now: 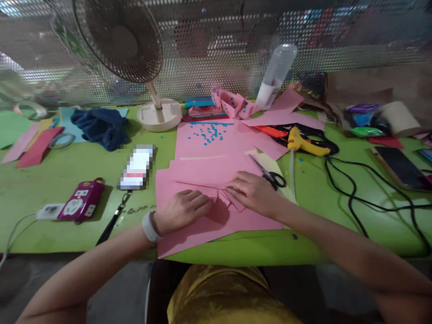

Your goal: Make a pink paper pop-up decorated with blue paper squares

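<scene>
Between my hands lies a small folded piece of pink paper [224,201], resting on larger pink sheets [189,237]. My left hand [187,209] presses on the left part of the folded piece, its fingers closed together and the thumb side partly hidden. From the right, my right hand [251,191] pinches the folds with thumb and fingertips. Black-handled scissors [272,174] lie just beyond my right hand. Small blue paper bits [211,132] are scattered on a pink sheet farther back, and a pink folded paper piece with blue dots [232,102] sits behind them.
A fan [158,114] and a dark blue cloth [101,126] stand at the back left. A phone [137,166] and purple power strip [81,200] lie left. On the right are a yellow glue gun [305,143], black cable [353,198], another phone [401,167] and a bottle [276,74].
</scene>
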